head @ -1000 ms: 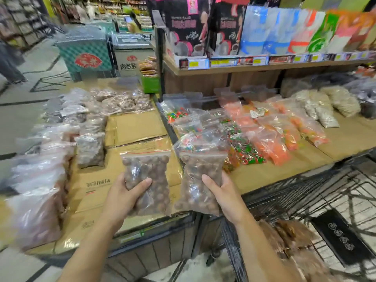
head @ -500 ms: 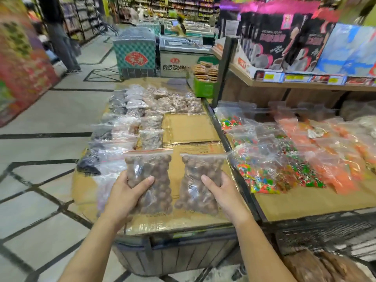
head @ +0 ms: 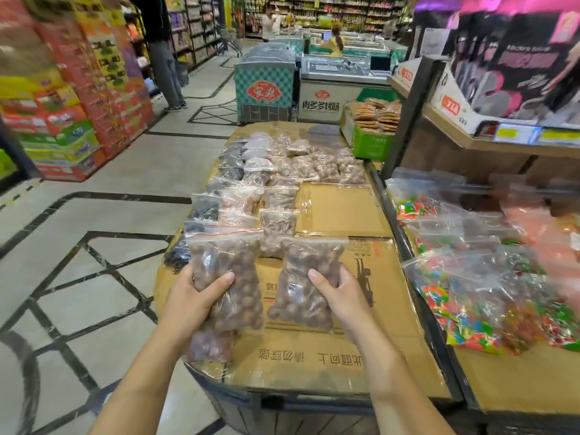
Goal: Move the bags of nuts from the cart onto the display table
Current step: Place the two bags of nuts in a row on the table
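Two forearms in from bottom edge, centre frame. Left hand (head: 191, 296) wrapped on the left bag of nuts (head: 229, 277), thumb across the front, other fingers hidden behind the plastic; clamped at mid-body, likely so the loose nuts don't slump. Right hand (head: 340, 293) same grip on the right bag of nuts (head: 306, 287), thumb in front, rest behind. Both bags upright-ish, red zip strips toward the far side, bottoms toward the wearer. Looks held low over the tabletop (head: 314, 359), contact not clear. One bag per hand, side by side with a gap between, probably to lay down two at once in matching orientation.

Another nut bag (head: 210, 343) lies flat under the left bag at the near-left corner of the tabletop. Flattened cardboard covers the top, bare patch centre and right: likely the free slot for these two.

Further up-frame, rows of bags (head: 282, 171) laid flat and overlapping, darker ones on the left column, brown ones centre and far; orderly, so new bags likely continue the row forward.

Right of frame, a separate stand with candy bags (head: 470, 296) in bright colours. Cart not in view.

Far: freezer cabinets (head: 266, 86), shelving aisles, a standing person upper left.
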### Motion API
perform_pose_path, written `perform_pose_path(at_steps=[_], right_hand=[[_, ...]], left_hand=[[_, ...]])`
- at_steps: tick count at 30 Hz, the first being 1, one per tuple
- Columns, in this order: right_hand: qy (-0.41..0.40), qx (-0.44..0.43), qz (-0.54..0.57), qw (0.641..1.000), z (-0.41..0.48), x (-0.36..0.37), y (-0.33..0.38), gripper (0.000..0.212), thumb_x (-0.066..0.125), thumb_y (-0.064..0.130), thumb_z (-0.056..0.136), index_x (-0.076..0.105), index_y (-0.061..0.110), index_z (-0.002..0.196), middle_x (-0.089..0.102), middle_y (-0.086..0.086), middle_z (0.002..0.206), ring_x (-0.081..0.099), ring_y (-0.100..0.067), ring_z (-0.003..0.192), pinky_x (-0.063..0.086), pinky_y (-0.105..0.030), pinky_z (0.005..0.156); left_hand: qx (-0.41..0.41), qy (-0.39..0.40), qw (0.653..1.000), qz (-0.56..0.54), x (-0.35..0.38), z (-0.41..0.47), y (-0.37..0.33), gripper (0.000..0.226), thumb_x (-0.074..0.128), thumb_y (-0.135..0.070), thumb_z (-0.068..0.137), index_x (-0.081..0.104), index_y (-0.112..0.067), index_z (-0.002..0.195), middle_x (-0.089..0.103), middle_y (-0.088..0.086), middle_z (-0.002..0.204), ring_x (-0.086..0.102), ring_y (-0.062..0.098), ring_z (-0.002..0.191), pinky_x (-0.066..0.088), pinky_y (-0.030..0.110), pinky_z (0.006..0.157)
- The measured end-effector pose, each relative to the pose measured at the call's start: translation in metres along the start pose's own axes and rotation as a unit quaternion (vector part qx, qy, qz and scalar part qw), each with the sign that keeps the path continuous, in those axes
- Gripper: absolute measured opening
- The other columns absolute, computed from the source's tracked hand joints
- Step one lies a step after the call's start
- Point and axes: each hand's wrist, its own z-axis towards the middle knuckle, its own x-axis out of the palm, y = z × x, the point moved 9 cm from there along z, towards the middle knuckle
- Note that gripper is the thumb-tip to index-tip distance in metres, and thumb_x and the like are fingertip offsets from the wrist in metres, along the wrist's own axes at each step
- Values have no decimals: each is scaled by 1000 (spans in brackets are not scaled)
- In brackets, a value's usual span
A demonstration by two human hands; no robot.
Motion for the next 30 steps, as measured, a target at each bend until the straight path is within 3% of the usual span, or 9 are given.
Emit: perform_pose_path(at_steps=[4, 7, 9, 12, 14, 16, 22, 27, 30], right_hand=[[17, 4, 20, 1000, 36, 10, -2, 22, 79, 34, 97, 71, 24, 114, 82, 10, 107, 77, -10, 103, 59, -41, 100], [28, 10, 31, 999, 62, 15, -6, 24, 80, 33, 96, 71, 22, 115, 82, 9, 107, 78, -12, 102, 58, -46, 102], [32, 16, 34, 999, 78, 17, -11, 25, 81, 33, 95, 71, 21, 115, 82, 8, 106, 78, -13, 102, 58, -47, 102], [40, 20, 27, 999, 99, 22, -19, 23, 81, 32, 96, 70, 21, 113, 82, 7, 105, 77, -11, 100, 58, -45, 101], [49, 25, 18, 998, 109, 28, -25, 25, 81, 34, 95, 70, 22, 114, 81, 5, 107, 76, -12, 102, 58, -43, 100], [54, 30, 5, 998, 118, 34, -30, 27, 82, 36, 94, 69, 23, 115, 80, 4, 110, 75, -14, 105, 58, -43, 100], [63, 47, -28, 997, 141, 57, -47, 24, 81, 36, 95, 67, 24, 111, 78, 4, 110, 74, -15, 105, 57, -37, 94], [69, 93, -13, 993, 149, 78, -65, 28, 78, 38, 97, 64, 26, 119, 76, 13, 111, 70, 3, 94, 50, -12, 67], [70, 117, -18, 991, 155, 88, -79, 33, 79, 39, 97, 61, 28, 121, 74, 14, 116, 69, 3, 98, 50, -18, 74]], left_hand=[[-9, -24, 1000, 6, 4, 22, -2, 24, 85, -26, 87, 62, -21, 90, 77, -16, 80, 73, 0, 74, 53, 35, 72], [-21, -36, 999, 22, 9, 37, -4, 26, 86, -30, 86, 63, -21, 92, 77, -14, 78, 73, 7, 75, 55, 36, 71], [-24, -50, 998, 25, 8, 45, -6, 31, 88, -37, 83, 65, -20, 97, 79, -7, 87, 77, 14, 83, 61, 44, 78], [-25, -61, 997, 41, 8, 53, -9, 60, 89, -63, 69, 68, -20, 105, 79, 9, 102, 77, 29, 97, 60, 59, 91], [-21, -64, 997, 38, 8, 59, -10, 52, 89, -54, 74, 68, -19, 106, 79, 11, 104, 77, 32, 98, 59, 61, 91], [-22, -60, 998, 30, 9, 65, -11, 39, 88, -40, 82, 69, -17, 107, 79, 12, 103, 77, 33, 100, 60, 60, 92], [-39, -51, 998, 19, 0, 92, 3, 42, 88, -46, 76, 69, -21, 105, 80, 4, 98, 78, 28, 94, 61, 55, 90], [-57, -54, 997, 16, -10, 119, 20, 25, 87, -30, 85, 64, -23, 94, 76, -13, 77, 73, 16, 79, 57, 38, 75], [-62, -48, 997, 12, -15, 130, 28, 24, 85, -27, 87, 62, -24, 91, 72, -14, 70, 68, 3, 67, 52, 30, 67]])
